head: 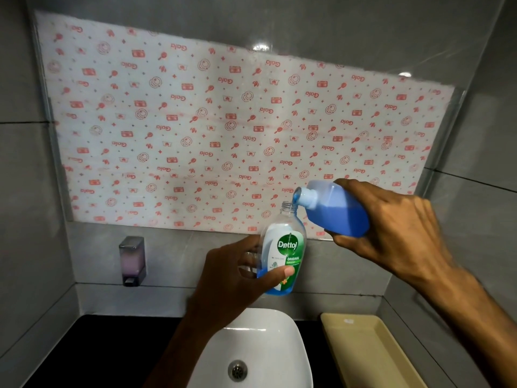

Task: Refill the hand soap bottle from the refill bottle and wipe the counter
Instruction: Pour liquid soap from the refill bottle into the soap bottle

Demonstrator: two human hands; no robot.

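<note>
Your left hand grips Dettol bottle above white basin; your right hand grips tilted blue refill bottle, spout over open neck. Beige tray near right wall, cut off below.

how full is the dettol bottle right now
Mostly empty: blue liquid fills only the bottom of the Dettol bottle, about level with the left hand's thumb.

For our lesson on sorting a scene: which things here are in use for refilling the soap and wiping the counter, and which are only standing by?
In use:
- Dettol hand soap bottle, held by the left hand
- blue refill bottle, tilted over it by the right hand
- black counter

Standing by:
- wall soap dispenser
- white basin
- beige tray
- patterned sheet
</note>
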